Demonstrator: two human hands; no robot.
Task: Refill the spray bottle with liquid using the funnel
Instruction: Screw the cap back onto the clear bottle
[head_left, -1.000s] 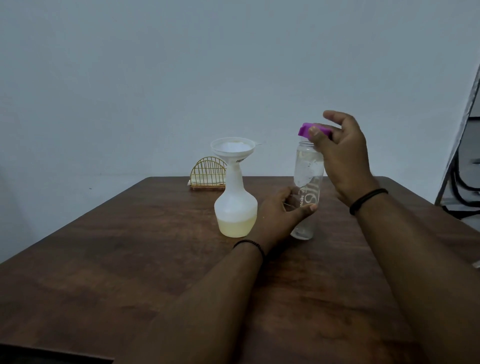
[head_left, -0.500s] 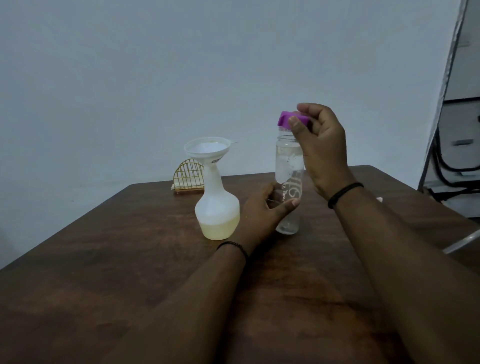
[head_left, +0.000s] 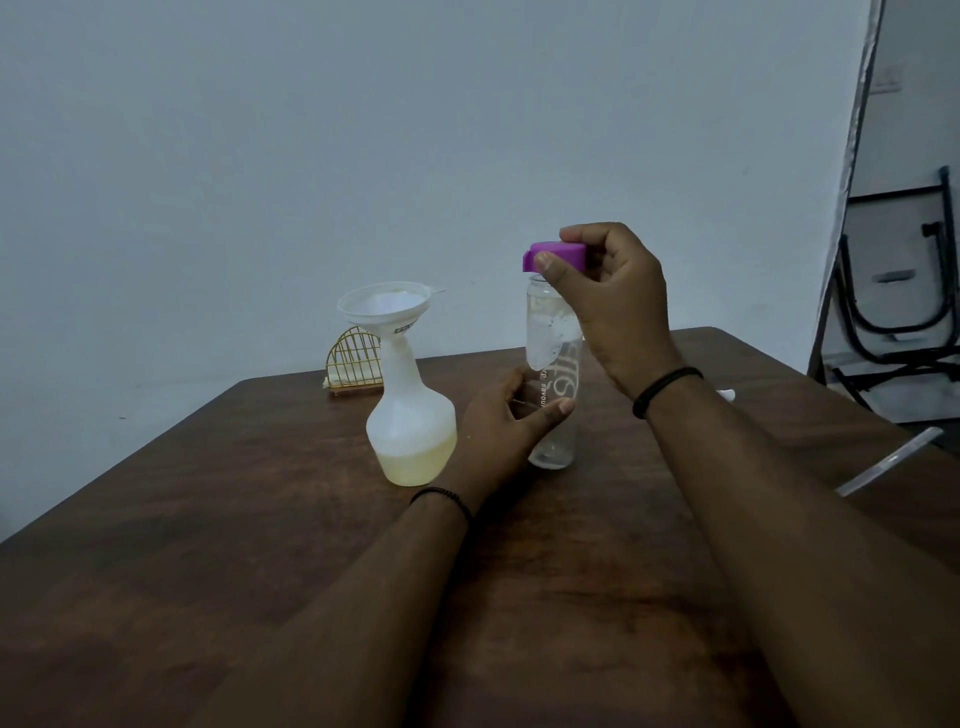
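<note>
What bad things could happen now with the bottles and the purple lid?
1. The funnel just sits in the spray bottle neck with no hand on it, so a bump from the left hand close by might tip it and spill the yellowish liquid.
2. The right hand pinches the purple lid at the top of the tall clear bottle; the lid could slip and fall.

Single head-worn wide-angle view, facing forward and down, close over the wooden table (head_left: 208, 571)
</note>
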